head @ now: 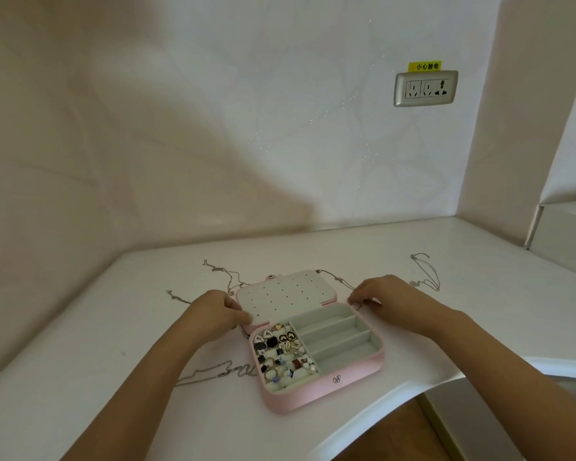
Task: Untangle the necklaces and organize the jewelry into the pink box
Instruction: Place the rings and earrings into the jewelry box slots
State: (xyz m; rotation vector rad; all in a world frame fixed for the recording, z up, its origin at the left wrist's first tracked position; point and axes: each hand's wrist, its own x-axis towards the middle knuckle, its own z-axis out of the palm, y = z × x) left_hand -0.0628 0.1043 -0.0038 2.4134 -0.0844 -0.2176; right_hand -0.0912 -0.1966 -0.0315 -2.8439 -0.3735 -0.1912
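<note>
White table (80, 344) carries the open pink box (313, 399) near its front edge. Both forearms reach in. The left hand (218, 311) grips the lid (286, 294) at its left edge. The right hand (393, 299) curls at the lid's right corner, its hold unclear. Necklaces (213, 374) lie loose around the box, and earrings and rings (281, 356) fill its left compartments.

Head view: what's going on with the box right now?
A person has the box open on the table. The left hand grips the left edge of the lid. The right hand has curled fingers at the box's right rear corner, by a chain; whether it pinches it is unclear. Earrings and rings fill the left half; the right slots are empty. Other chains lie loose on the table.
</note>
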